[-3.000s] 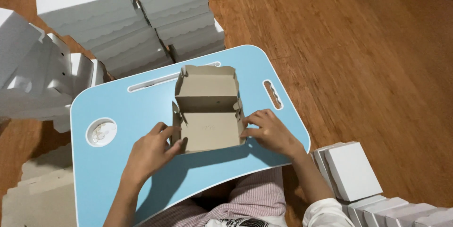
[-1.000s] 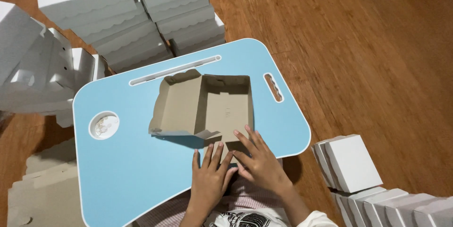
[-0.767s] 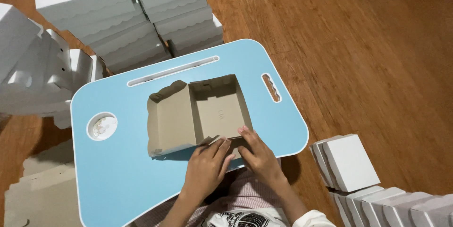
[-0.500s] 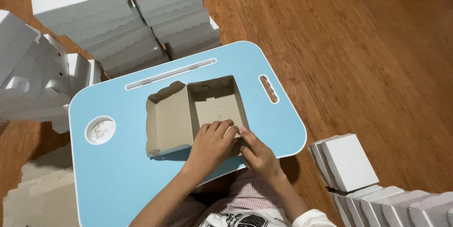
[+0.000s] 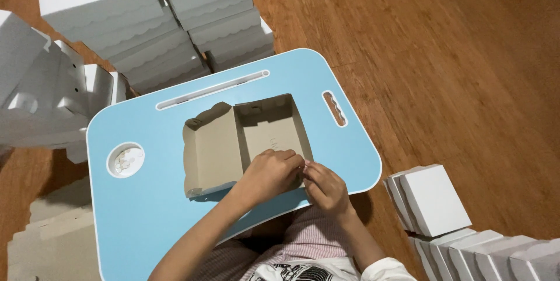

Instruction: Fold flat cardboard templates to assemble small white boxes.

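Note:
A brown cardboard box [image 5: 265, 129] lies open on the light blue lap table [image 5: 146, 211], its lid flap [image 5: 213, 149] folded out to the left. My left hand [image 5: 271, 173] curls over the box's near wall, fingers pressing on its top edge. My right hand [image 5: 324, 184] pinches the same near wall at its right corner, fingertips touching those of the left hand. The near wall itself is mostly hidden under both hands.
Stacks of white folded boxes [image 5: 146, 18] stand beyond the table. More white boxes [image 5: 434, 199] line the floor at right, loose white ones [image 5: 41, 94] at left. Flat brown cardboard blanks [image 5: 49, 246] lie at lower left. The table has a round cup recess [image 5: 125, 160].
The box was turned so its lid flap lies to the left. My left hand moved from the table's near edge up onto the box's near wall, meeting my right hand.

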